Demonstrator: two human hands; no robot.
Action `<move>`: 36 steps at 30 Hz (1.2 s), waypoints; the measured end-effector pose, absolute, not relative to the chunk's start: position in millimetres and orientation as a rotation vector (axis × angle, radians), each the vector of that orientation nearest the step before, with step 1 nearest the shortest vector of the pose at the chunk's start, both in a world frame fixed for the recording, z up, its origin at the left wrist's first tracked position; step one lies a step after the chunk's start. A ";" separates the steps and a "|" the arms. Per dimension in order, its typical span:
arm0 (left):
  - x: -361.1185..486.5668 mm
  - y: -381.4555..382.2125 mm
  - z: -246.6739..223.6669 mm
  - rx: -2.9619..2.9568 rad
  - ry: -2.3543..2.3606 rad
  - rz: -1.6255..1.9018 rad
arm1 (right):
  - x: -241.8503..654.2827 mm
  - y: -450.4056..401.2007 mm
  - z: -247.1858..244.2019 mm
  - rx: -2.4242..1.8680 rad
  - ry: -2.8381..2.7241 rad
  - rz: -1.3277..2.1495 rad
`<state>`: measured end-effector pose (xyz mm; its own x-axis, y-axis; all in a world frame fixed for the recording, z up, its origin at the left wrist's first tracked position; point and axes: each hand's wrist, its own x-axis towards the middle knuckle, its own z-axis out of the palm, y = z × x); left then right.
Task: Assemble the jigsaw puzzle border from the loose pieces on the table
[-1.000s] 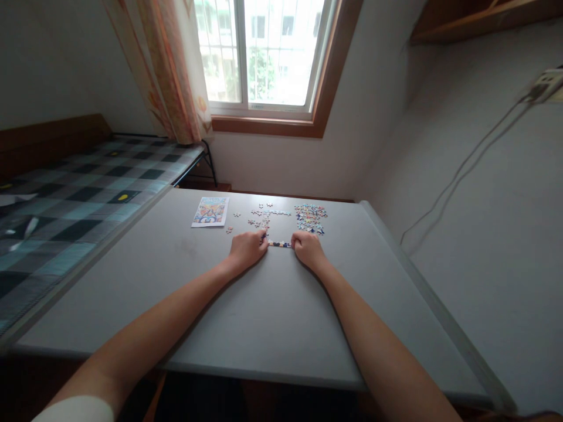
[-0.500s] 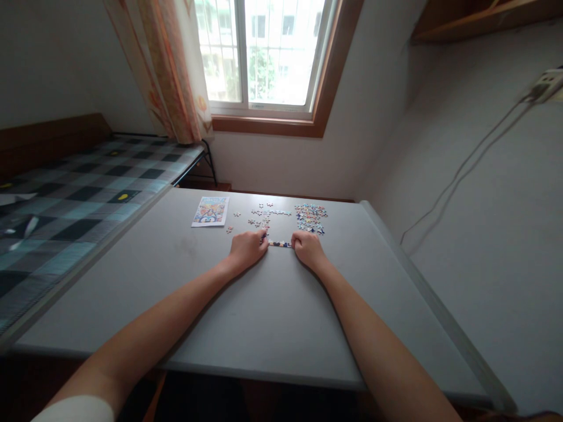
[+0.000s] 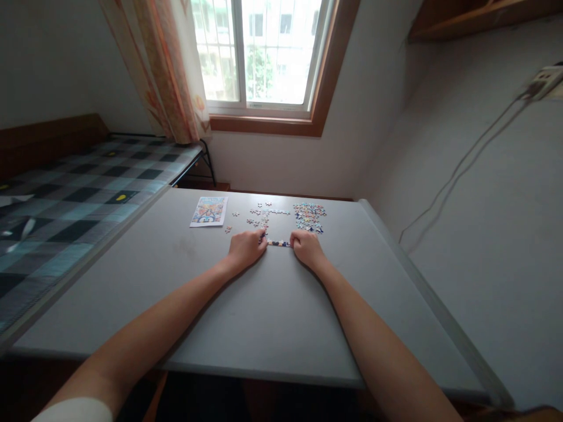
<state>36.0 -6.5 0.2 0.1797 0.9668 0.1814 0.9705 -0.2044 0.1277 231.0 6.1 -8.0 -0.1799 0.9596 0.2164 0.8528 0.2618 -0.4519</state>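
Note:
A strip of joined puzzle pieces (image 3: pixel 278 243) lies on the grey table between my two hands. My left hand (image 3: pixel 247 246) is closed at the strip's left end, at the corner where a column of joined pieces (image 3: pixel 265 221) runs away from me. At the right end my right hand (image 3: pixel 307 246) is curled, its fingertips at the strip. The fingers hide both ends of the strip. A further row of joined pieces (image 3: pixel 278 211) extends right from the column's far end. Several loose pieces (image 3: pixel 253 222) lie left of the column.
Beyond my right hand is a pile of loose puzzle pieces (image 3: pixel 309 215). A printed picture card (image 3: pixel 209 211) lies at the left on the table (image 3: pixel 264 316). A bed (image 3: pixel 88 193) stands left of the table, and a wall is at the right.
The whole view has shifted very slightly. Both hands stay in the same place at the ends of the strip.

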 end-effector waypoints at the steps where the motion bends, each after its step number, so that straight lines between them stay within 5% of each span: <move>1: 35.9 -6.7 0.2 -2.402 -1.971 -0.347 | 230.9 6.0 -7.8 -1.638 -2.088 0.316; 36: 37.1 -8.3 2.7 -2.425 -1.990 -0.363 | 232.0 4.1 -8.8 -1.638 -2.073 0.289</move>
